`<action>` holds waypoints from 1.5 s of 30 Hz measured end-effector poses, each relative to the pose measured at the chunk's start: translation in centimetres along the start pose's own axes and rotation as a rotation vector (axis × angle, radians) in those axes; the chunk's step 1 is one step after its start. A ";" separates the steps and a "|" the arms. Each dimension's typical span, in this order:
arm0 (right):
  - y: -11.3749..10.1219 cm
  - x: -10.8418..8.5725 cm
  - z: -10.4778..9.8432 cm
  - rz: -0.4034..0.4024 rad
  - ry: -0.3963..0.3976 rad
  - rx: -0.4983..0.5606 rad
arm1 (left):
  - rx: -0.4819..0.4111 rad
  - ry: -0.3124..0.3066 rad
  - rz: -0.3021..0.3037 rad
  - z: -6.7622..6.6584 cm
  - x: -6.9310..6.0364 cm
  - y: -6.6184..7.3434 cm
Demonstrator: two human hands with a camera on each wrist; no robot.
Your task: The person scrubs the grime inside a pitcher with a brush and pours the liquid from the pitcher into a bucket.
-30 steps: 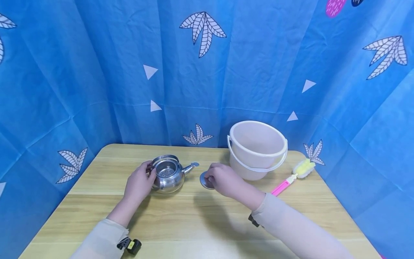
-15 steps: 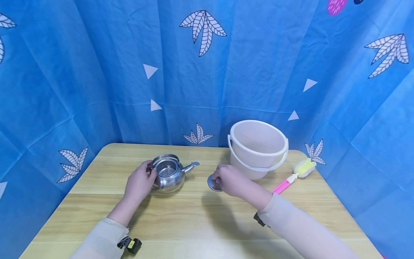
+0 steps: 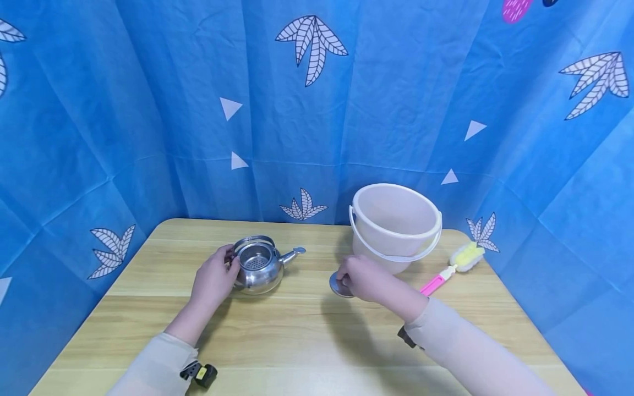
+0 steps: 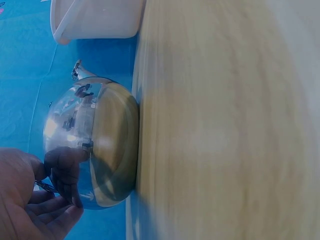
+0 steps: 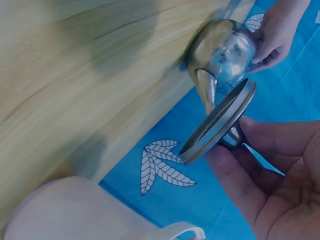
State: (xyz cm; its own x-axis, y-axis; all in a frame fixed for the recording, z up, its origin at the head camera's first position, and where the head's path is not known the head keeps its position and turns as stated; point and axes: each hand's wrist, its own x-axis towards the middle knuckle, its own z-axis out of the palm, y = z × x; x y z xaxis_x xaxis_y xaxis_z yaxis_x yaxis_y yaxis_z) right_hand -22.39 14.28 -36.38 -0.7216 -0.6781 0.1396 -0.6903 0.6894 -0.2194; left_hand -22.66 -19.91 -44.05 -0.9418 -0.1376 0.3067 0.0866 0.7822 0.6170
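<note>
A shiny steel teapot (image 3: pixel 261 276) stands on the table at centre left, its top uncovered and a perforated strainer (image 3: pixel 256 263) sitting in its mouth. The spout (image 3: pixel 292 255) points right. My left hand (image 3: pixel 213 279) grips the teapot at its handle on the left side; in the left wrist view, thumb and fingers close round a thin metal part by the polished body (image 4: pixel 95 145). My right hand (image 3: pixel 366 279) pinches the round lid (image 3: pixel 339 285) by its knob, held tilted above the table. The right wrist view shows the lid's rim (image 5: pixel 220 120), with the teapot behind it.
A white bucket (image 3: pixel 391 242) with its handle hanging in front stands behind my right hand. To its right lies a bottle brush (image 3: pixel 436 282) with a pink handle and yellow-white sponge head, partly hidden by my right arm. A blue curtain (image 3: pixel 297 126) encloses the table (image 3: pixel 277 341).
My right hand has moved right and slightly nearer, carrying the lid away from the teapot's spout. The left hand and teapot stay in place.
</note>
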 end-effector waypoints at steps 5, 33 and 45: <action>0.4 -0.4 0.1 -0.002 0.009 -0.024 | 0.000 0.004 0.004 0.0 0.0 0.1; 1.7 -2.3 1.7 0.079 -0.057 -0.030 | -0.007 0.002 -0.006 0.0 0.0 0.0; 1.9 -3.0 2.9 0.136 -0.117 -0.027 | -0.005 -0.006 -0.011 -0.1 0.0 0.0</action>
State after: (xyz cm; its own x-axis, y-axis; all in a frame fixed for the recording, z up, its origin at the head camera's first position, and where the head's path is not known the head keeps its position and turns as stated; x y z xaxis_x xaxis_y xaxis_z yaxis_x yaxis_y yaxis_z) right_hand -21.36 16.91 -40.04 -0.7986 -0.6019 -0.0034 -0.5889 0.7824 -0.2026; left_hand -22.63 -19.91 -43.97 -0.9448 -0.1425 0.2950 0.0776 0.7776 0.6239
